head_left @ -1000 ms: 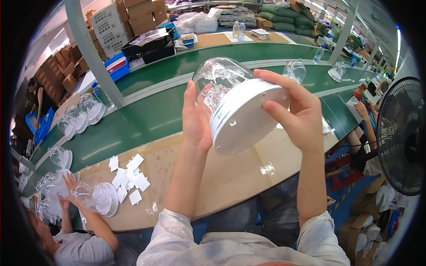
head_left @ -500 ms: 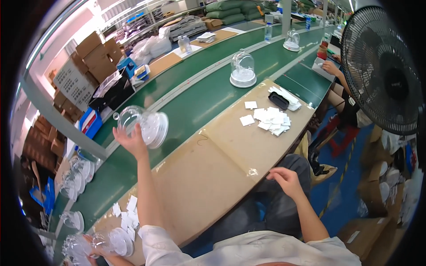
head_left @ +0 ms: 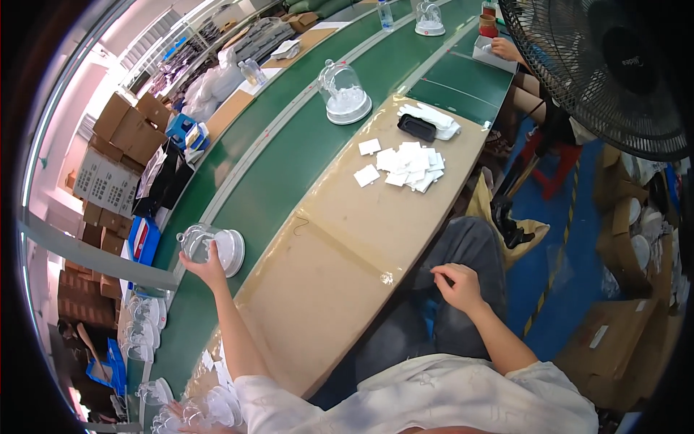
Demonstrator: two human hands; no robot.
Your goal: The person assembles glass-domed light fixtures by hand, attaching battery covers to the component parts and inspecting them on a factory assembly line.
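Over the green conveyor belt at left, my left hand [head_left: 207, 267] is closed round a clear dome [head_left: 194, 242] with a round white base [head_left: 231, 253]. The dome lies tilted, its small ring knob toward the upper left and its base toward the right. My right hand [head_left: 460, 287] rests above my lap beside the table edge, fingers curled together and nothing seen in them. Between the arms lies the brown cardboard-topped table [head_left: 318, 296]. On its far part are a pile of white square cards [head_left: 412, 168] and a black tray [head_left: 417, 128] beside white gloves [head_left: 432, 116].
Another dome [head_left: 345, 94] stands upright on the belt [head_left: 278, 159], with a further one [head_left: 429, 19] beyond. Several domes [head_left: 147, 322] line the lower left, where another person's hand [head_left: 173, 417] reaches in. A black fan [head_left: 607, 72] stands at right, near another worker's hand [head_left: 506, 49].
My left hand, open beside the dome before, now closes round it, and the dome sits lower and farther away. The view has turned, shifting the table leftward. My right hand stays by my lap.
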